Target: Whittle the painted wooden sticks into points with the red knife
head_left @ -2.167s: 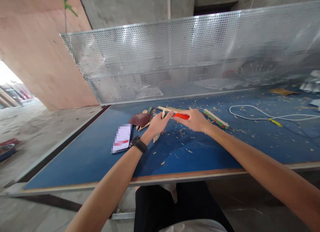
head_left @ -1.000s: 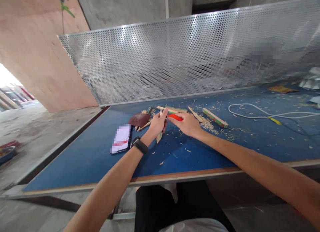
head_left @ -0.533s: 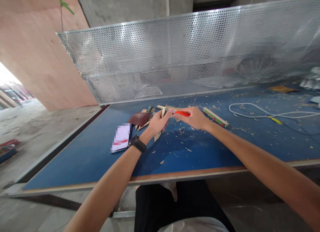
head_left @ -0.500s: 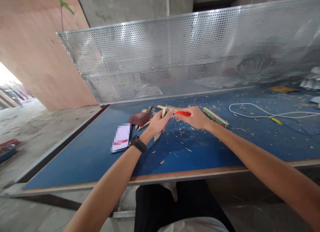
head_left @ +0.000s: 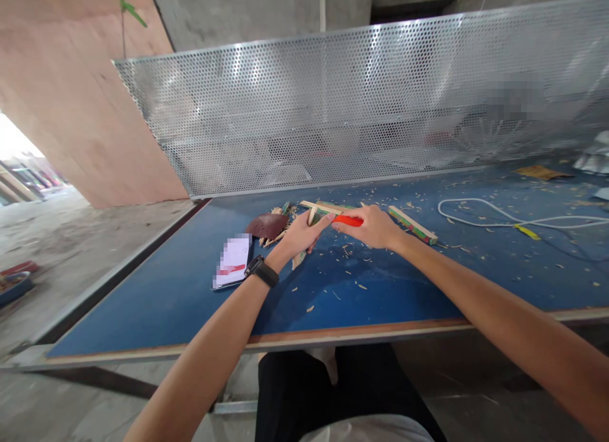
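Note:
My left hand [head_left: 299, 233], with a black watch on its wrist, is closed around a short carved piece of wood [head_left: 298, 260]. One end of the wood sticks out below the palm and a pale part shows above the fingers. My right hand [head_left: 375, 226] grips an orange-handled knife [head_left: 349, 221]. The left thumb reaches over to the front of the knife, where both hands meet; the blade cannot be made out. Just behind the hands lie wooden strips [head_left: 328, 205]. Right of my right hand lies a wood stick [head_left: 412, 224] with green and red sides.
A phone [head_left: 232, 260] and a dark reddish-brown piece [head_left: 267, 226] lie on the left of the blue table [head_left: 157, 296]. Shavings are scattered over the tabletop. A white cable [head_left: 480, 223] lies to the right. A perforated metal sheet [head_left: 295, 112] stands along the back edge.
The left thumb stretches further toward the knife, and the knife is tilted slightly differently. Both hands keep their grips. The whole view has shifted a little.

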{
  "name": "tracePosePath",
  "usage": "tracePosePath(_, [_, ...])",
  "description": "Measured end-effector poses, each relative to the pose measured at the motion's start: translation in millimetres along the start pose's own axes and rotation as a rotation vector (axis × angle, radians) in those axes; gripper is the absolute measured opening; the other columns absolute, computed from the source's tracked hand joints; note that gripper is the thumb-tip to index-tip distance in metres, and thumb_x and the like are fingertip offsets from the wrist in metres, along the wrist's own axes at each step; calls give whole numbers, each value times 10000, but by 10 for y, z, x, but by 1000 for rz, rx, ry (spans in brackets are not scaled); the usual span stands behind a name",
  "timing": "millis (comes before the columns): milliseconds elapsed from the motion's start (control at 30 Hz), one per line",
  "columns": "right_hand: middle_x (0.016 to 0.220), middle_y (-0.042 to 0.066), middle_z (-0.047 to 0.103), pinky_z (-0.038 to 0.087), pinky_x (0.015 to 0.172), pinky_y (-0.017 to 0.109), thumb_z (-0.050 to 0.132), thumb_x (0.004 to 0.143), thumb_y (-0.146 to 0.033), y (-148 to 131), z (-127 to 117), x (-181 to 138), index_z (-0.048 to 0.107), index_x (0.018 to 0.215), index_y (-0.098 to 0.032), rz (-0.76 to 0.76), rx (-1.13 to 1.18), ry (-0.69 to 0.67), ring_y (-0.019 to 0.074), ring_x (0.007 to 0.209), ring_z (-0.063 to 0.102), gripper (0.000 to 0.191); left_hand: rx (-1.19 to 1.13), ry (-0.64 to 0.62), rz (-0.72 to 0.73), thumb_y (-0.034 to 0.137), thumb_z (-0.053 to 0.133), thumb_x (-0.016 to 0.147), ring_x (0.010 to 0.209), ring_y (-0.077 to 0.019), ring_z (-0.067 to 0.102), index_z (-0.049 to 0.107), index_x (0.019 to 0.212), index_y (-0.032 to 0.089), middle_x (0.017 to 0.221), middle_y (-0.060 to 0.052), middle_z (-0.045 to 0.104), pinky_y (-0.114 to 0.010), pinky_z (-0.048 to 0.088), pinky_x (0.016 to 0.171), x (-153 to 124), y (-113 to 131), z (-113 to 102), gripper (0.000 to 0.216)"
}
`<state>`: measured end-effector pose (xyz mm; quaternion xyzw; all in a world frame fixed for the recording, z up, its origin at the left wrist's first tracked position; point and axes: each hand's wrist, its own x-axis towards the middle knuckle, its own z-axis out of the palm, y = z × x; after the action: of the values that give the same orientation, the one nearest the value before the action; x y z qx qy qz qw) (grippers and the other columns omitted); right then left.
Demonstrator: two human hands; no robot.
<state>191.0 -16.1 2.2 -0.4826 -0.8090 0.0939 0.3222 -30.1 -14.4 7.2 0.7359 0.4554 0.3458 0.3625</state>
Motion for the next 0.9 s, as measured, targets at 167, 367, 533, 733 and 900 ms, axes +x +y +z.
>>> tracePosePath(167, [885, 64, 814, 458, 663, 372, 584, 907, -756, 6, 18, 11, 858, 1129, -316, 7, -62, 43, 272, 788, 721, 564, 34, 12, 25, 631, 586, 983, 355, -78, 478, 412, 690, 237, 492, 52, 481, -234, 393, 387, 5, -6, -11, 521])
tracePosePath(367, [929, 67, 825, 442, 642, 378, 570, 907, -786, -6, 74, 4, 828, 1224, -384, 30, -169, 114, 300, 816, 737, 573, 23, 83, 29, 629, 623, 964, 329, -80, 455, 455, 801, 242, 497, 82, 485, -230, 366, 366, 45, -61, -5, 452])
tracePosePath(533, [879, 74, 814, 404, 605, 363, 547, 935, -776, -107, 122, -10, 836, 1199, -357, 80, -129, 179, 275, 742, 710, 572, -32, 194, -21, 617, 618, 976, 311, -82, 441, 438, 790, 245, 488, 86, 479, -235, 352, 354, 57, -15, 57, 453])
tracePosePath(733, [868, 96, 804, 383, 582, 354, 540, 949, -743, -131, 141, -11, 853, 1121, -310, 118, -90, 189, 277, 748, 704, 562, -75, 201, -34, 567, 578, 1017, 313, -75, 426, 404, 731, 242, 480, 78, 452, -233, 341, 357, 57, 23, 67, 467])
tracePosePath(900, [872, 85, 798, 378, 592, 357, 557, 935, -750, -137, 135, -12, 845, 1065, -307, 138, -73, 181, 268, 758, 694, 544, -69, 211, -8, 659, 560, 995, 355, -82, 438, 449, 772, 240, 516, 63, 470, -228, 332, 376, 84, -80, 38, 487])
